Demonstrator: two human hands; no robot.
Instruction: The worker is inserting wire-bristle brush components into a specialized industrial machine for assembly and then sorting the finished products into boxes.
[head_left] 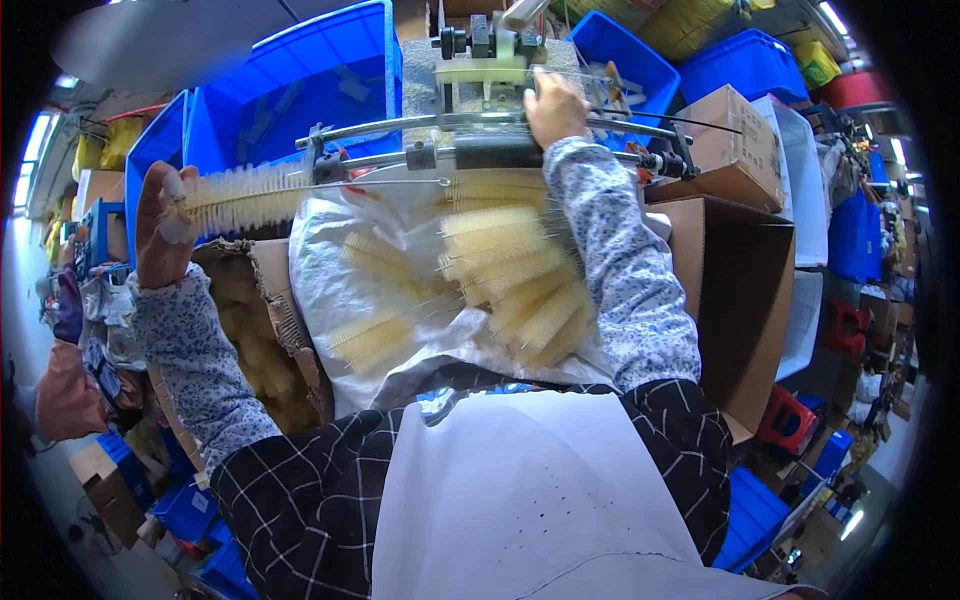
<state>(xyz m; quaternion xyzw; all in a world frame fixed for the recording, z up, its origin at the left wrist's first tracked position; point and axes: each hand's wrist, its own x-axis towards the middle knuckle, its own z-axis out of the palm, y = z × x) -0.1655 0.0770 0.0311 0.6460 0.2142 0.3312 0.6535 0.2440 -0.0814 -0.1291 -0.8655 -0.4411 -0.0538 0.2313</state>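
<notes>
Before us spreads a white sack (322,255), and beyond it stands a metal machine (495,152). On the sack we see a loose pile of pale brushes (500,250), which we judge formed, though blur hides their number. The work looks under way, not finished: a pale strip (480,72) sits in the machine, probably still to be worked, with our right hand (557,108) at its end; we cannot tell whether that grip clasps anything. Our left hand (160,228) grasps a bristle brush (255,195) by its bristled end; it extends rightward from the grip, its tiny wire loop (445,182) farthest out.
</notes>
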